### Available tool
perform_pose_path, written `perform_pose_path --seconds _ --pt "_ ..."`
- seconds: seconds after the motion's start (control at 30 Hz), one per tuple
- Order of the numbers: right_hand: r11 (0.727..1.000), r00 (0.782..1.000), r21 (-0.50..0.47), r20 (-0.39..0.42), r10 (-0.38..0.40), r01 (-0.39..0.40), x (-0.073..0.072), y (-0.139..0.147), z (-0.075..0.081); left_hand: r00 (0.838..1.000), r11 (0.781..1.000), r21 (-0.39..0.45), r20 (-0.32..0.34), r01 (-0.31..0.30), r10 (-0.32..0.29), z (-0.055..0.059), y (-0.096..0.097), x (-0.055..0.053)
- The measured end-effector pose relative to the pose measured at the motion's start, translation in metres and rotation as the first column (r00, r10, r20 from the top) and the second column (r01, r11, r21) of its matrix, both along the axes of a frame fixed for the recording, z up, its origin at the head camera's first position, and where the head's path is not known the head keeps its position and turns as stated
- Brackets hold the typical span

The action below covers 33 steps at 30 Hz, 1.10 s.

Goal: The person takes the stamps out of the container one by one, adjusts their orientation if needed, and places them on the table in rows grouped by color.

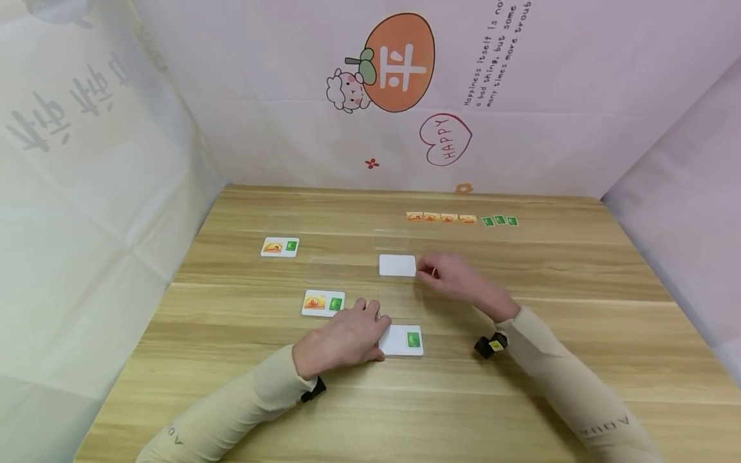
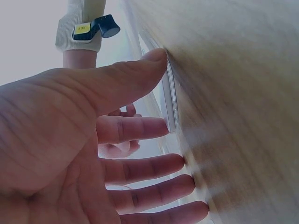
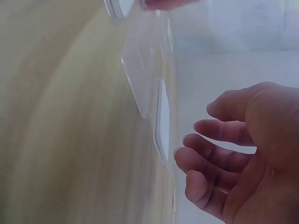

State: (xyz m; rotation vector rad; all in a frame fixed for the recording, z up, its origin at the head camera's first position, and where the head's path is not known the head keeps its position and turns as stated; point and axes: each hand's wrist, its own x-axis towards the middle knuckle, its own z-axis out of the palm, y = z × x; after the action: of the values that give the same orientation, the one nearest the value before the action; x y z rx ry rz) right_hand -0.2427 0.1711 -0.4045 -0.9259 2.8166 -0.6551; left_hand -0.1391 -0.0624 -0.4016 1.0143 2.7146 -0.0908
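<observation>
My left hand [image 1: 350, 331] spans the left end of a white card [image 1: 396, 341], thumb at its near edge and index finger at its far edge. That card bears a green sticker [image 1: 413, 339] on its right side. The other left fingers [image 2: 154, 169] are spread with their tips down at the table. My right hand [image 1: 454, 276] is beside a blank white card [image 1: 397, 265], fingers loosely bent and nothing between them. To the left of the left hand lies a white card [image 1: 323, 303] with an orange picture and a green sticker.
Another white card [image 1: 280, 247] with orange and green stickers lies farther left. Clear plastic rectangles [image 1: 327, 271] lie behind the cards, one close to the blank card [image 1: 390, 239]. At the back right, several orange stickers [image 1: 448, 218] and three green stickers [image 1: 500, 220] form a row.
</observation>
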Motion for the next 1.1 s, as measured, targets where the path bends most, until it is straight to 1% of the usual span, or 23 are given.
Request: perform_pose_path --seconds 0.17,0.27,0.47,0.6,0.73,0.93,1.1 --pt "0.999 0.999 -0.012 -0.013 0.051 -0.051 0.011 -0.003 0.0 1.0 1.0 0.005 -0.01 0.0 0.0 0.0 0.0 0.0" --pt "0.998 0.998 0.0 -0.012 0.064 -0.064 0.016 -0.005 0.001 1.0 1.0 0.01 -0.016 -0.001 0.001 0.0 -0.001 0.0" --pt "0.997 0.996 0.008 0.028 0.082 -0.082 0.028 -0.005 0.001 1.0 1.0 0.017 -0.021 0.002 -0.002 0.0 -0.001 0.0" --pt "0.993 0.992 0.012 0.054 0.116 -0.117 0.036 -0.007 0.001 1.0 1.0 0.016 -0.023 0.002 -0.002 -0.001 -0.001 0.0" --pt "0.991 0.99 0.043 0.071 0.122 -0.125 0.043 -0.008 0.003 1.0 1.0 0.014 -0.028 0.006 -0.006 -0.001 -0.001 0.0" --pt "0.987 0.988 0.069 0.066 0.139 -0.144 0.051 -0.01 0.002 0.999 1.0 0.01 -0.037 0.01 -0.01 -0.001 -0.001 0.0" --pt "0.989 0.986 0.067 0.105 0.128 -0.136 0.055 -0.01 0.001 1.0 1.0 0.005 -0.028 0.007 -0.006 -0.001 -0.001 0.0"
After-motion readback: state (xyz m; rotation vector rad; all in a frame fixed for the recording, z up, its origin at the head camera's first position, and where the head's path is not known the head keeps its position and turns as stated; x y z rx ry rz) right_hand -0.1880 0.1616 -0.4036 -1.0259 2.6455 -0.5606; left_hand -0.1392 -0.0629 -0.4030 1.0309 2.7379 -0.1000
